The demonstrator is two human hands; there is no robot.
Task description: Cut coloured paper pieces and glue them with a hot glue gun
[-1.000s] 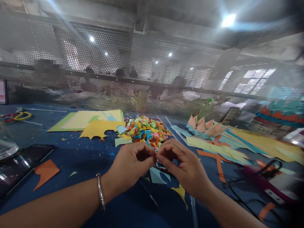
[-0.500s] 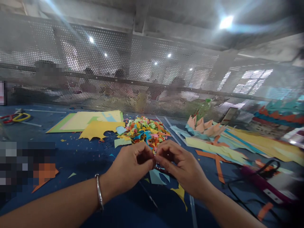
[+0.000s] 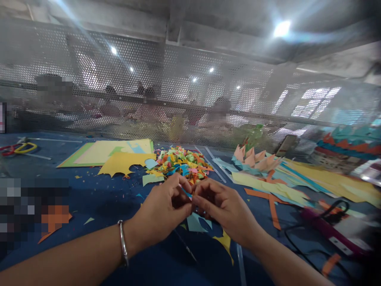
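Observation:
My left hand (image 3: 168,202) and my right hand (image 3: 224,206) meet in the middle, in front of a heap of small coloured paper pieces (image 3: 181,161). Both are closed in a pinch, with thumbs and fingertips together. Whatever lies between the fingertips is hidden or too small to name. Just below the hands, a light blue paper scrap (image 3: 197,223) and a yellow paper scrap (image 3: 224,243) lie on the blue table (image 3: 127,254). A silver bangle (image 3: 123,242) circles my left wrist.
Stacked paper sheets (image 3: 86,154) and a cut yellow sheet (image 3: 116,163) lie left of the heap. Scissors (image 3: 26,147) rest farther left. To the right are folded peach paper points (image 3: 253,157), paper strips (image 3: 272,210) and a purple power strip (image 3: 326,230) with black cable. A perforated screen (image 3: 193,91) closes the back.
My left fingers have shifted slightly, the index finger lifting and arching a little more beside the right fingertips. Both hands stay together in the same place.

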